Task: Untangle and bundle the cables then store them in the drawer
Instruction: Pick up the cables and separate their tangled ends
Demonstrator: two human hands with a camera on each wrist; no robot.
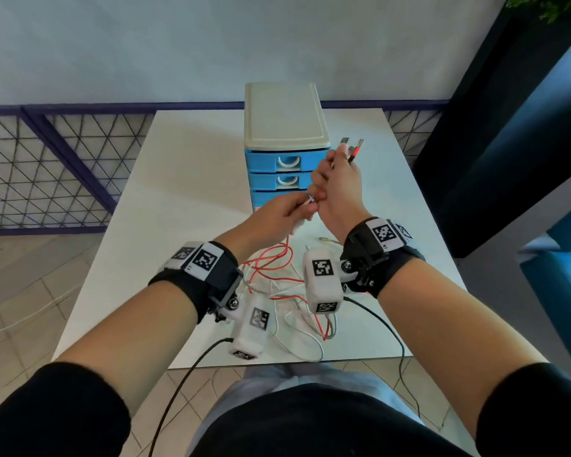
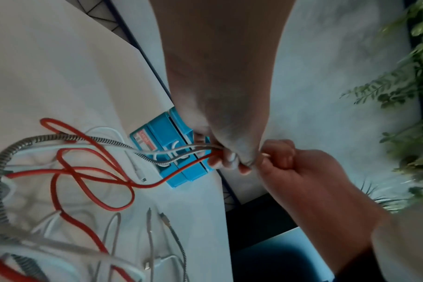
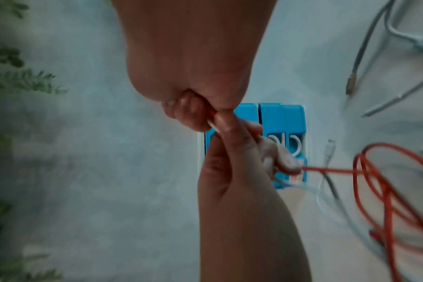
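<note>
Cables pinched between left hand and right hand.

Smooth matt white table, glossy blue plastic drawers, braided red cable, metal-spiralled grey cable.

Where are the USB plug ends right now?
Head view: the USB plug ends stick up out of the right hand, just right of the drawer unit, level with its top drawer.
</note>
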